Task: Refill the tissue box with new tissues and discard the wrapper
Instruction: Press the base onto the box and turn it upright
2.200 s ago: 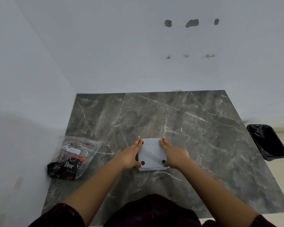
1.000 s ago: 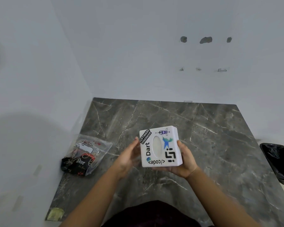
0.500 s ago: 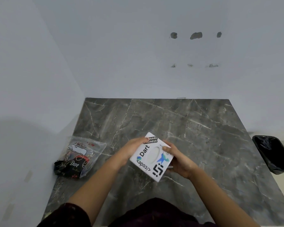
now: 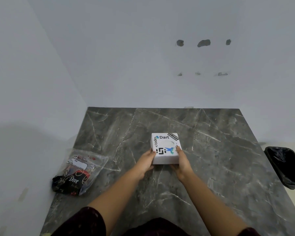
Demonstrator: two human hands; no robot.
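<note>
Change from earlier views: the tissue box (image 4: 165, 148) was seen underside up on the desk (image 4: 211, 159), then lifted and turned in the air; it is now shown sticker side up, with the oval opening on top.
Tissue pack: a clear wrapper (image 4: 79, 172) with dark printing is laid at the desk's left edge, close to the left wall, well apart from the box.
Left hand (image 4: 146, 161): its grip is closed on the box's near-left corner, thumb laid at the top edge.
Tissue box: it is held near the middle of the desk; whether its base is touching the surface cannot be told.
Right hand (image 4: 181, 160): its grip is closed on the box's right side, a fingertip placed on the top face.
Open room: bare marble is seen behind the box up to the back wall, and to its right up to the desk's edge.
Bin (image 4: 286, 166): a black-lined bin is set on the floor past the right edge.
</note>
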